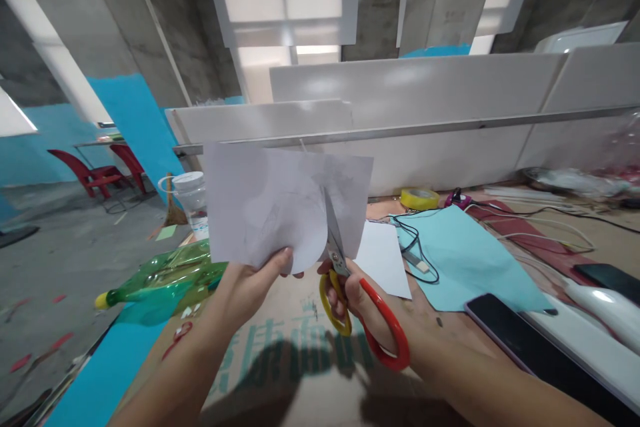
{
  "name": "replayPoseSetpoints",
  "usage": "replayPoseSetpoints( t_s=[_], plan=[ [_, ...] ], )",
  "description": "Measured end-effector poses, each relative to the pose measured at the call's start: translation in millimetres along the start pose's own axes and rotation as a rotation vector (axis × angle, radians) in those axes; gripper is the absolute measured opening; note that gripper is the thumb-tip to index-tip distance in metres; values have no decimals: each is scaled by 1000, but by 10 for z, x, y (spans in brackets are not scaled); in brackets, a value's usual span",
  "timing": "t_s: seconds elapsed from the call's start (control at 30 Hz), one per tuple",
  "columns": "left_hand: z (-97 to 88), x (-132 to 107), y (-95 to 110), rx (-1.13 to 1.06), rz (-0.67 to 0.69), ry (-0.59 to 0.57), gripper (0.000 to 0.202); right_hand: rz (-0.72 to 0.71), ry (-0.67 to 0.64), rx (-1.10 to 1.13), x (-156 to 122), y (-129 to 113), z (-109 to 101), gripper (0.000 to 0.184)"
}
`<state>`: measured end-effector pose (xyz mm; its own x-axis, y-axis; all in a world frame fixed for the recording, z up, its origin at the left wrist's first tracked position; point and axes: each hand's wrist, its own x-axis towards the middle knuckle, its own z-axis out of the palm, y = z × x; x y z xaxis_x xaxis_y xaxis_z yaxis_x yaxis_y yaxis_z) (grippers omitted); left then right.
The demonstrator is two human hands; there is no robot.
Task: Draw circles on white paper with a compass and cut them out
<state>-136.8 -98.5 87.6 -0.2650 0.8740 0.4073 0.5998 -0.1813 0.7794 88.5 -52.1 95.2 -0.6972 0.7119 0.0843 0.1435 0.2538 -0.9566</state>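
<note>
A white sheet of paper (260, 207) is held up in front of me, with a curved cut running in from its lower edge. My left hand (263, 280) pinches the sheet at its bottom edge, thumb on the near side. My right hand (363, 303) is closed around a pair of scissors (393, 333) with one red and one yellow handle loop. The blades point up and lie in the cut, against the right-hand part of the paper. Fingers behind the sheet are partly hidden.
On the left lies a green plastic bottle (160, 273) near a clear jug (189, 197). To the right are light-blue paper (465, 253), a black cable (417, 240), yellow tape (419, 198) and a phone (530, 340). A white partition (425, 147) stands behind.
</note>
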Motion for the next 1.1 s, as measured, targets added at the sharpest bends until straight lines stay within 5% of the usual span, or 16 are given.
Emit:
replayPoseSetpoints(
  t_s=[0.47, 0.73, 1.1],
  plan=[
    [77, -82, 166, -70, -97, 76, 34, -83, -23, 214, 122, 339, 85, 73],
    [32, -53, 106, -39, -45, 38, 30, -24, -17, 276, 101, 270, 81, 62],
    [19, -42, 128, -51, -8, 20, 30, -103, -95, 403, 149, 481, 101, 52]
  ],
)
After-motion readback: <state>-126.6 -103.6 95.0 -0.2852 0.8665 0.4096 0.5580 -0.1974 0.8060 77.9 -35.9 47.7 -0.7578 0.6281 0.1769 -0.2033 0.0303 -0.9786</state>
